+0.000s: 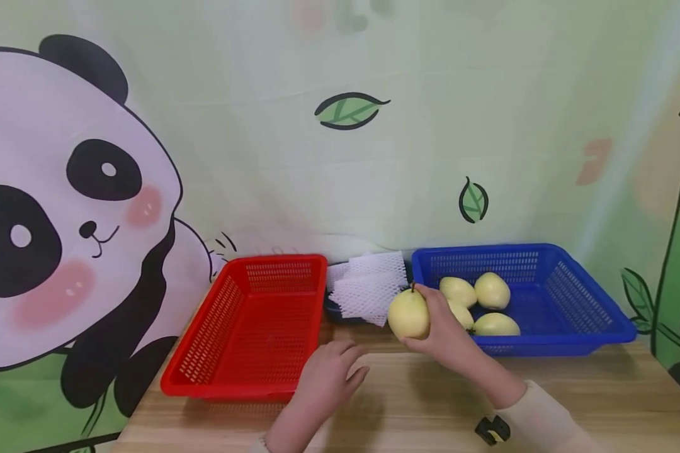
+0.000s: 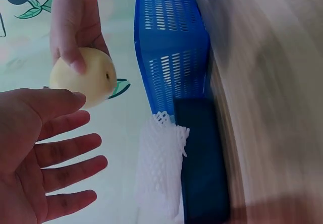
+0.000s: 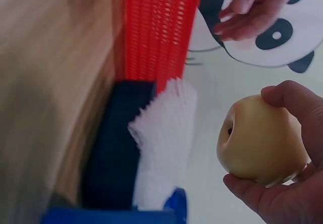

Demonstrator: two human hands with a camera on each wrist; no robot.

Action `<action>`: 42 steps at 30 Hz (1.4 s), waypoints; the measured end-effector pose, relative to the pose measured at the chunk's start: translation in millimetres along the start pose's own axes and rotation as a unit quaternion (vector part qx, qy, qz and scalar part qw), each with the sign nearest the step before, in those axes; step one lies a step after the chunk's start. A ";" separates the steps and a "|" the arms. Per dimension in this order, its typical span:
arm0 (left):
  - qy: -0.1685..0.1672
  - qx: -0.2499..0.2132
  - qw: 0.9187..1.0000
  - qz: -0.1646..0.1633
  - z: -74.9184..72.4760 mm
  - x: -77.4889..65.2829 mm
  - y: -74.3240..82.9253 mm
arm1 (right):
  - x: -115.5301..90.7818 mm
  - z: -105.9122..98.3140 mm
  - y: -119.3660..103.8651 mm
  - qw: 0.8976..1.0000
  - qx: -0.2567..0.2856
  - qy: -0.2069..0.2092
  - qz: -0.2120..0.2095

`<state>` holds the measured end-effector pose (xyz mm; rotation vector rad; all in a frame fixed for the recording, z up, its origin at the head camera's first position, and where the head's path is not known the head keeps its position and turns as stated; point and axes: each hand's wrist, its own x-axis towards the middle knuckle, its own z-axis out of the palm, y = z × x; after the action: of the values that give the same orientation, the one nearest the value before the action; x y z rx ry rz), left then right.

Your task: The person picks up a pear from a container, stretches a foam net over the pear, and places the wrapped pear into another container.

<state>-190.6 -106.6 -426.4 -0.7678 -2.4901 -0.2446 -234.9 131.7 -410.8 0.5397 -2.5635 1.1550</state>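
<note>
A pale yellow pear (image 1: 408,314) with a short dark stem is gripped in my right hand (image 1: 447,330), raised above the table in front of the blue basket. The right wrist view shows thumb and fingers around the pear (image 3: 262,141). My left hand (image 1: 330,371) is held near the red basket's front right corner, holding nothing. In the left wrist view the fingers of this left hand (image 2: 45,153) are spread, close to the pear. Several more pears (image 1: 492,290) lie in the left part of the blue basket (image 1: 566,340).
A red basket (image 1: 249,340) with nothing in it stands at the left. Between the baskets, white foam net sleeves (image 1: 368,286) lie in a dark container (image 2: 202,168). A small black object (image 1: 493,430) is beside the right sleeve. Behind hangs a panda-printed cloth (image 1: 260,157).
</note>
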 end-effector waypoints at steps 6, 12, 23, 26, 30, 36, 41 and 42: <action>-0.014 -0.026 1.000 0.000 -4.4 -22.3 0.4 | -9.7 28.2 2.9 1.000 0.009 0.001 -0.016; -0.091 -0.069 0.993 -0.024 -7.7 -36.2 4.2 | -14.6 53.0 10.9 1.000 -0.007 -0.010 -0.017; -0.081 -0.078 0.994 -0.003 -3.1 -56.8 6.3 | -9.3 73.9 19.7 0.998 -0.023 -0.053 -0.015; -0.066 -0.071 0.995 0.014 1.0 -61.5 4.7 | -7.9 78.7 22.9 0.998 -0.030 -0.051 -0.025; -0.075 -0.085 0.993 0.024 5.5 -66.3 4.0 | -8.5 84.1 28.6 0.997 -0.040 -0.051 -0.043; -0.108 -0.102 0.989 0.014 6.5 -67.8 7.4 | -9.2 87.6 37.3 0.994 -0.059 -0.066 -0.063; -0.155 -0.104 0.982 -0.005 5.2 -67.8 10.1 | -9.8 89.4 42.8 0.992 -0.070 -0.068 -0.078; -0.161 -0.104 0.981 -0.007 5.1 -67.7 10.4 | -9.8 90.0 43.8 0.992 -0.071 -0.066 -0.082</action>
<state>-139.2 -128.5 -466.3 -0.9388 -2.8054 -0.4223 -254.2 92.2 -501.2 0.7996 -2.6281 0.9021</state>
